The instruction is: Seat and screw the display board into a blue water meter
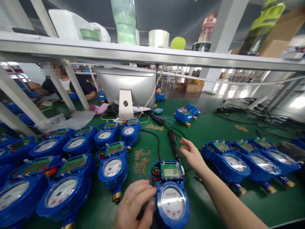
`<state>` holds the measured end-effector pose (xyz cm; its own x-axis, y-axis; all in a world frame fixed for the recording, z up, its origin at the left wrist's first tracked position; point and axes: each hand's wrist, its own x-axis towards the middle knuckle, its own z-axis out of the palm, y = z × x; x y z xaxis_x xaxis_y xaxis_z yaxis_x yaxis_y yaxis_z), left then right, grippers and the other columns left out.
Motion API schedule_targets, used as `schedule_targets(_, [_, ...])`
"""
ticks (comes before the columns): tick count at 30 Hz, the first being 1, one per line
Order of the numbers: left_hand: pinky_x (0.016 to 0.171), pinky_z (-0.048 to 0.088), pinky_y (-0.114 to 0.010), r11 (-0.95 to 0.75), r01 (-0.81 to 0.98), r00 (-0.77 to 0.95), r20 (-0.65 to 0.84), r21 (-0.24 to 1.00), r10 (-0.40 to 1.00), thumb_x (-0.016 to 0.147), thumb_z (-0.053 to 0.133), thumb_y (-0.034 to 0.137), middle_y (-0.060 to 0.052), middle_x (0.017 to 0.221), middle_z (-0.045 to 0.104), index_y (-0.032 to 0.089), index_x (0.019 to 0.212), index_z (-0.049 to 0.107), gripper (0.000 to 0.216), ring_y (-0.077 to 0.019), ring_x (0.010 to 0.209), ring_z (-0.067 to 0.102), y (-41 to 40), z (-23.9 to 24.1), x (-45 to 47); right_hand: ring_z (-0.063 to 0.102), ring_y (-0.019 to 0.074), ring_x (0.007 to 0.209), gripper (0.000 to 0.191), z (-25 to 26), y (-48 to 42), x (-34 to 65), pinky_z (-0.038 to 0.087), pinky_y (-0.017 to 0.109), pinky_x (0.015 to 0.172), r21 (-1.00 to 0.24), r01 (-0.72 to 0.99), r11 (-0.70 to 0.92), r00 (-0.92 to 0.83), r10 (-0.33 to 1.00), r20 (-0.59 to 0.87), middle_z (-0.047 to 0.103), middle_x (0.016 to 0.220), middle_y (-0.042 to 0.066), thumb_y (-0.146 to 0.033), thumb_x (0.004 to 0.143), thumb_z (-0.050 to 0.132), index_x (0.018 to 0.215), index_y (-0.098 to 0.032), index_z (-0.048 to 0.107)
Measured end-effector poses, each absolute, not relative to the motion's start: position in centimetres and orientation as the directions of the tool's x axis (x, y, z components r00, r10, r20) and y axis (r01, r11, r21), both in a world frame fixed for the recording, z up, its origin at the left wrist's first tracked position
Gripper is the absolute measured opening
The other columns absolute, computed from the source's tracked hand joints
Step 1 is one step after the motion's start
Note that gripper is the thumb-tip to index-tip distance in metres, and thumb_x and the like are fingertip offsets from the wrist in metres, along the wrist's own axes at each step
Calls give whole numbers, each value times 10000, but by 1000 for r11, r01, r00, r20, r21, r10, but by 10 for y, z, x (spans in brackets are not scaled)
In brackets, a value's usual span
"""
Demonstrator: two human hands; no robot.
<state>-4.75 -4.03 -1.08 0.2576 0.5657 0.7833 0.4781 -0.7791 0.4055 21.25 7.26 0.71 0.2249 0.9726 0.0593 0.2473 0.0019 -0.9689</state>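
Note:
A blue water meter (171,194) with a round dial and a lit green display lies on the green mat in front of me. My left hand (134,203) rests against its left side, fingers curled on the housing. My right hand (192,154) hovers open, fingers spread, just right of the meter's display and beside a black electric screwdriver (173,143) lying on the mat. A pile of small brass screws (141,160) lies left of the meter.
Rows of blue meters (71,165) fill the left; more meters (240,162) line the right. A monitor's back (126,84) stands at centre rear, cables (262,116) at right. Another person (64,84) sits across. A shelf (152,55) runs overhead.

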Motion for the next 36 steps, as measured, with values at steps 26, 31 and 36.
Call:
schedule_targets(26, [515,314,-159,21,557,209,-164,830,964,818,559,355,73,531,548,153,918,683,257,-99,525,503,1,67,-17,621,183,1042,452,-36,-69,189,562,260,809,-867,306,394,49,902,428,545,1294,78,-273,885,530,1332,-293,471])
schedule_targets(31, [549,434,-197,50,532,295,-240,845,925,756,606,517,-13,676,683,148,822,696,385,-156,596,586,10,69,-20,609,225,1110,537,-43,-69,189,564,294,851,-797,405,447,82,851,519,570,1292,68,-267,819,583,1344,-291,471])
schedule_targets(36, [555,458,-208,-16,628,304,-227,778,925,748,580,662,-17,666,673,230,714,727,457,-181,620,585,22,48,-38,577,272,1178,571,-45,-57,192,524,413,955,-488,657,575,79,591,803,583,1305,81,-388,897,522,1438,-291,366])
